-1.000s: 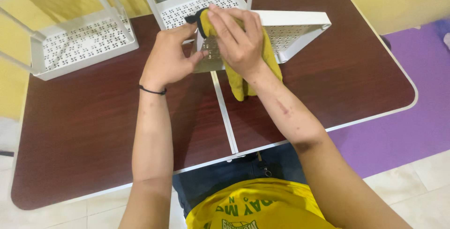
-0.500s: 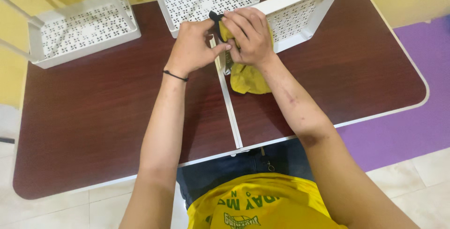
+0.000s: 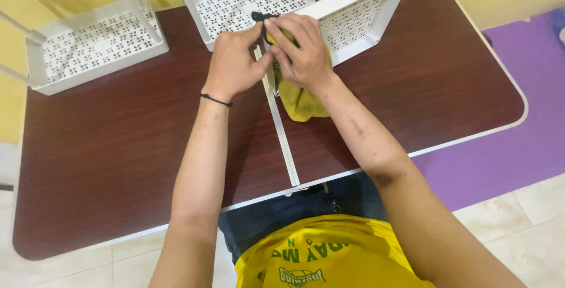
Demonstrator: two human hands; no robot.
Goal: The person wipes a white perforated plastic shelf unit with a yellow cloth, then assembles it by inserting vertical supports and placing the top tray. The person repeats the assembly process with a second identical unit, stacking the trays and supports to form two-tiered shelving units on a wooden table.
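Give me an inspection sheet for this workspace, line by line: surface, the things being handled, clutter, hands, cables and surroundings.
Surface: dark brown folding table with a white rim and a white seam down the middle.
Things in hand: yellow cloth with a small black piece at its top, held over the seam.
Clutter: three white perforated shelf trays; left tray, middle tray, tilted right tray.
Hands: left hand and right hand meet on the cloth; a thin black band on the left wrist.
Cables: nothing seen.
Surroundings: purple mat at right, pale floor tiles, yellow wall behind.
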